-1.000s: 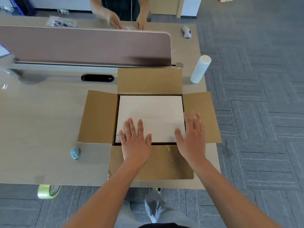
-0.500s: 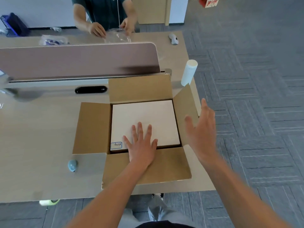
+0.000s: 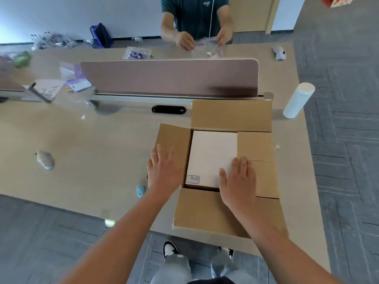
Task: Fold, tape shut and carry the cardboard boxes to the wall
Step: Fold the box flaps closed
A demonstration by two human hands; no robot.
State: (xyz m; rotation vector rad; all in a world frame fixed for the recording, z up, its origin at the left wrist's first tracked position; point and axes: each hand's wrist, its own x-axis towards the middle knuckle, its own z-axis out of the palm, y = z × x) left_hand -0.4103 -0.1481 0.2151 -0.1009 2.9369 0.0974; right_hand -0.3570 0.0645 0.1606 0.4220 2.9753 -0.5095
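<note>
A brown cardboard box (image 3: 231,117) sits on the desk's right end, holding a white flat item (image 3: 211,154) with a small label. Its far and near flaps lie open. The right flap (image 3: 260,160) is folded down over the box, and my right hand (image 3: 239,181) presses flat on it. The left flap (image 3: 172,138) stands partly raised, with my left hand (image 3: 164,171) flat against it, fingers spread. Neither hand grips anything.
A pink divider screen (image 3: 170,76) crosses the desk behind the box. A white roll (image 3: 298,100) stands at the right edge. A small blue object (image 3: 140,190) and a grey one (image 3: 45,159) lie left of the box. Across the desk a person handles a clear bag (image 3: 207,48).
My right hand has swung the right flap up and folded it down over the box. My left hand left the white item and moved onto the left flap, which is rising.
</note>
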